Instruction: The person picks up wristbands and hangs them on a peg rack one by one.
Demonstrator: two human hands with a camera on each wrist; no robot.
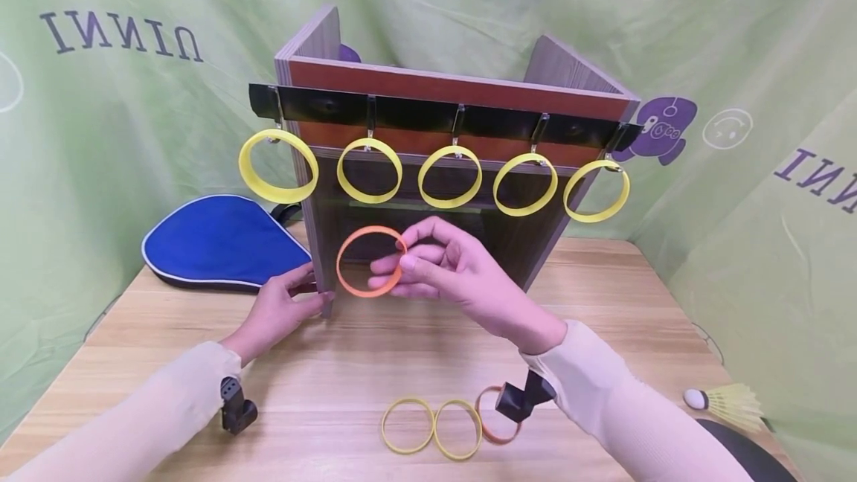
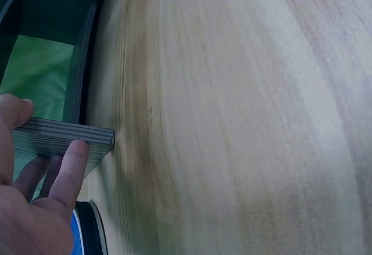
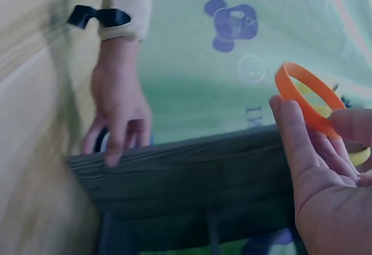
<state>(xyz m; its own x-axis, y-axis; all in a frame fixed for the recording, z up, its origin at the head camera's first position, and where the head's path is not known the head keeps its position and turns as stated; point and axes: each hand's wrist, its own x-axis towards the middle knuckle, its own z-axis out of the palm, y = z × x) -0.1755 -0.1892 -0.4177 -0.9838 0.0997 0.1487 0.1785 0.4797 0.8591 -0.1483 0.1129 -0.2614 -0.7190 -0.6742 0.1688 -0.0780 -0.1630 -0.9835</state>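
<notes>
My right hand [image 1: 462, 266] pinches an orange ring [image 1: 375, 292] between thumb and index finger, the other fingers spread behind it. The ring hangs in front of the wooden stand, just below a row of hooks. In the right wrist view the orange ring [image 3: 308, 112] tilts above the fingers. Low at the stand's left side, my left hand [image 1: 281, 307] grips the edge of the side panel [image 2: 64, 130]. Several yellow rings [image 1: 450, 204] hang from hooks on a black bar [image 1: 415, 111] fixed across the stand's red-brown front board [image 1: 469, 82].
Two yellow rings [image 1: 408, 452] and another orange ring [image 1: 498, 440] lie on the wooden table [image 1: 301, 415] near the front. A blue paddle case [image 1: 221, 240] sits left of the stand. A shuttlecock [image 1: 730, 402] and a dark curved object [image 1: 743, 452] lie at the right. Green curtain hangs behind.
</notes>
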